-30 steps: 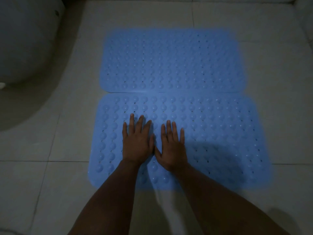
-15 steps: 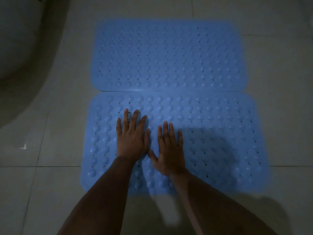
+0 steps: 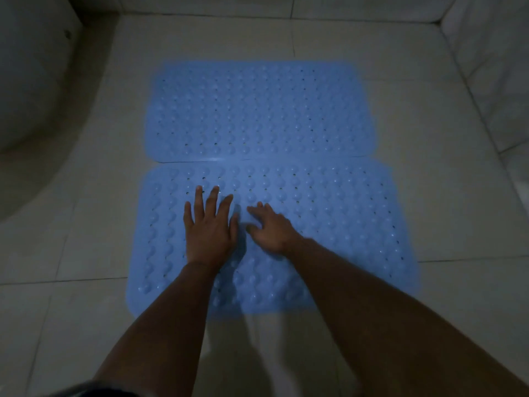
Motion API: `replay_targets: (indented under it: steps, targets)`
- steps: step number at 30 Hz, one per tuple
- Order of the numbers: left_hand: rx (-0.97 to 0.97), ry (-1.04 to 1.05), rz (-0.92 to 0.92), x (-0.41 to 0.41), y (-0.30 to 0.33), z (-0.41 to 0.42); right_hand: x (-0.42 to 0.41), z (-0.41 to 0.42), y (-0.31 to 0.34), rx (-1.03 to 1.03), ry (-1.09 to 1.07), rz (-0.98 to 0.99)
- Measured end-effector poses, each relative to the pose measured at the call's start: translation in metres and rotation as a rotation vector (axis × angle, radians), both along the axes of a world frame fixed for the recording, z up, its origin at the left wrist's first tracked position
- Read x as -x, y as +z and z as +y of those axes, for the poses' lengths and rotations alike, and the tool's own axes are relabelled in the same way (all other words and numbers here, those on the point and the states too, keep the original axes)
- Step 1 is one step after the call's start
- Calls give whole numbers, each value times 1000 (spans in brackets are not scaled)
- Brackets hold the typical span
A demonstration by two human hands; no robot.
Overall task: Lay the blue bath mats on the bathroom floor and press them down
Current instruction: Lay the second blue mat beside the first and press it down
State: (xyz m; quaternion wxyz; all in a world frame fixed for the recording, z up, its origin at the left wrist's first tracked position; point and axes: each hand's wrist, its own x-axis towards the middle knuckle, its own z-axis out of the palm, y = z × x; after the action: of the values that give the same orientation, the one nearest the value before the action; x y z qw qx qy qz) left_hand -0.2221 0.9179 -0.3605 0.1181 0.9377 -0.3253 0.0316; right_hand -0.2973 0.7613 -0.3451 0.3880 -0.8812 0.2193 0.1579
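Two blue rubber bath mats with rows of bumps and small holes lie flat on the tiled floor, long edges touching. The far mat [image 3: 259,110] is untouched. On the near mat [image 3: 329,213] my left hand [image 3: 210,227] lies palm down with fingers spread. My right hand [image 3: 272,227] is beside it, blurred, turned leftward with fingers slightly bent, at or just above the mat surface. Both hands hold nothing. My forearms cover the near mat's front edge.
A large white rounded fixture [image 3: 34,81] bulges in at the left. A pale raised ledge or wall [image 3: 492,81] runs along the right and back. Light floor tiles [image 3: 446,173] with dark grout lines surround the mats.
My right hand has shifted from flat beside the left hand to a turned, blurred pose a little to the right. The view pulled back, showing more floor. The left hand stays pressed down.
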Motion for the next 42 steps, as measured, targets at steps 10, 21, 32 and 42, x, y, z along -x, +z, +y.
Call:
replay_targets:
  steps: [10,21,32,42]
  targets:
    - [-1,-268,134,71,-21,-77,29,-89,12,242,-277,-313]
    - [-144,-298,198,101,-50,-112,26,-123,-18,441,-247,-480]
    - [-175,-304,236,97,-49,-112,16,-127,-22,447,-252,-445]
    - [6,-270,198,87,-36,-106,87,-114,-17,570,-34,-259]
